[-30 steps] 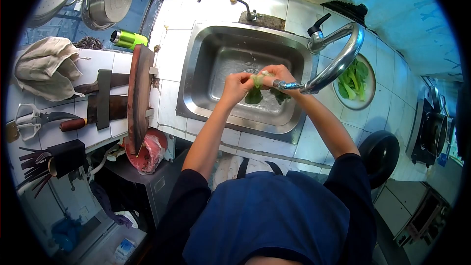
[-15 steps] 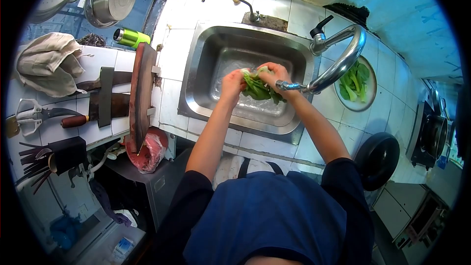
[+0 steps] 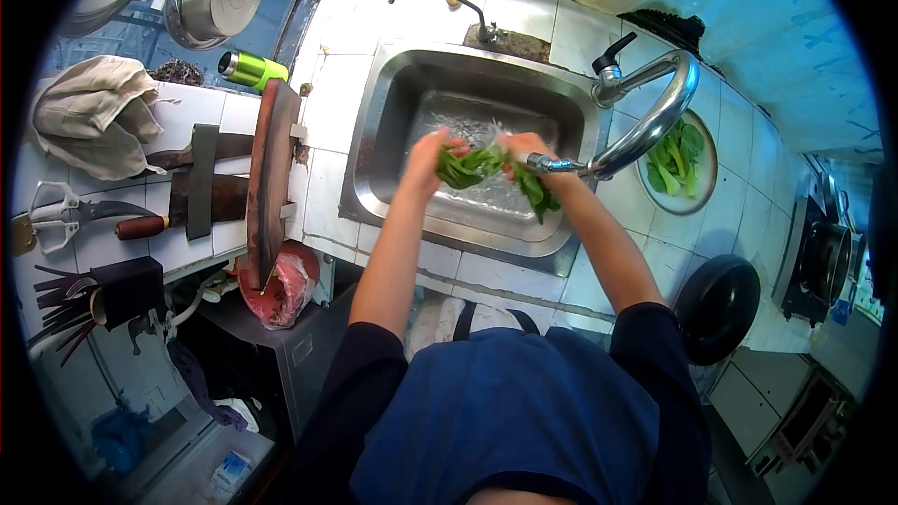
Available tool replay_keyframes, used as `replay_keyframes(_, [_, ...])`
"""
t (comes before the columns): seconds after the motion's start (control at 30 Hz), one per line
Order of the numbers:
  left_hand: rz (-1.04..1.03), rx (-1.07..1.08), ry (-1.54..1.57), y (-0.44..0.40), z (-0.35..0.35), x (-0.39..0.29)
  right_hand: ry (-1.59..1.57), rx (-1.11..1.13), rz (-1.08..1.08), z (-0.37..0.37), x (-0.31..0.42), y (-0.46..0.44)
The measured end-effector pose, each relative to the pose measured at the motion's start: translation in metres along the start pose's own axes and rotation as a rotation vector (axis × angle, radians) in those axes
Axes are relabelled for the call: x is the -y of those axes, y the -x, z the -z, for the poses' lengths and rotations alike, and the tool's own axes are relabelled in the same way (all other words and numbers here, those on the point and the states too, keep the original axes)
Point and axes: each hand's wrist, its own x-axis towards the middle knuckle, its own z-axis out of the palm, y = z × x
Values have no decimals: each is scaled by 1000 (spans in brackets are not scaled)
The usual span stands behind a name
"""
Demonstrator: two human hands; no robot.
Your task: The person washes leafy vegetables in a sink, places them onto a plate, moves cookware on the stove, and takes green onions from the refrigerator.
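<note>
As your forearms (image 3: 395, 260) angle toward one and eleven o'clock, left hand (image 3: 436, 155) and right hand (image 3: 531, 148) grip greens (image 3: 460, 169) over sink (image 3: 543, 241).

Single head-worn view, wide and round, facing forward, down onto nearby sink (image 3: 505, 84).

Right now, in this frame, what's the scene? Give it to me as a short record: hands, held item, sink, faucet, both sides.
left hand: closed on leafy greens
right hand: closed on the same bunch, near the faucet
held item: leafy greens, stretched between the hands, over the sink
sink: metal, water splashing inside
faucet: curved, spout end beside right hand
right side: plate with more greens
left side: cutting board on edge
</note>
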Motion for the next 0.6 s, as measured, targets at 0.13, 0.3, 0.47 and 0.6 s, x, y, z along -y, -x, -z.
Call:
replay_keyframes(0.13, [-57, 195, -681, 0, -28, 14, -35, 62, 130, -13, 1, -4])
replay_keyframes(0.3, [-8, 368, -784, 5, -25, 2, 240, 7, 131, -9, -23, -31])
replay_keyframes(0.47, [-118, 264, -566, -3, -33, 25, 296, -62, 212, -12, -8, -21])
replay_keyframes(0.6, [-268, 183, -590, -15, -34, 36, -6, -15, 198, -10, -23, -28])
